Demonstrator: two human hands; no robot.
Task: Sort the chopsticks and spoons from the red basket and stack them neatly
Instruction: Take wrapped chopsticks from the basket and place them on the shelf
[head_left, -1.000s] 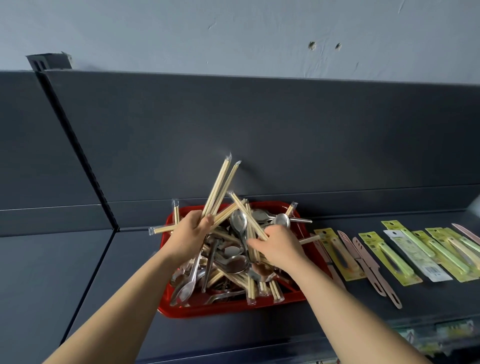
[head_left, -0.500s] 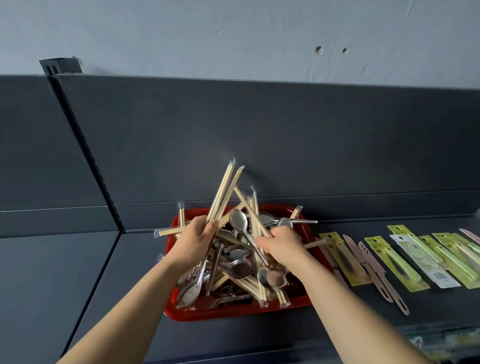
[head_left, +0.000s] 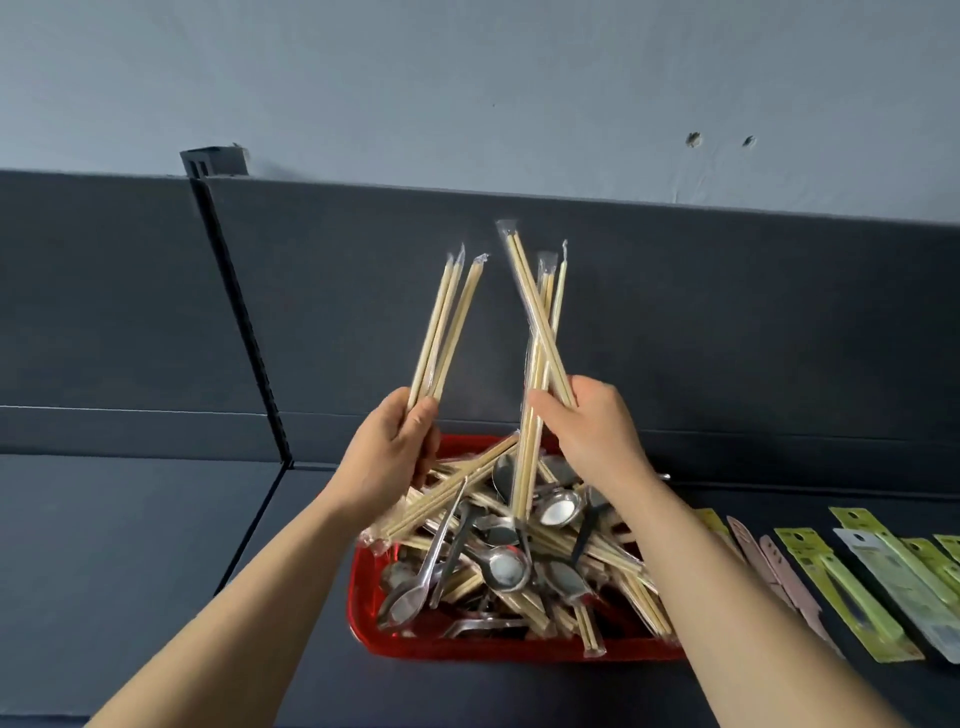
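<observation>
Head view: left hand clenched on wrapped chopsticks fanning upward; right hand grasping a second bundle, apparently several pairs, above the red basket of spoons.

The red plastic basket sits on the dark grey shelf, with loose metal spoons and plastic-wrapped wooden chopsticks piled in it. Both hands are up above it: left hand on the left with one bunch, right hand on the right with another. Right of the basket, flat packaged utensils lie in a row on the same shelf.
</observation>
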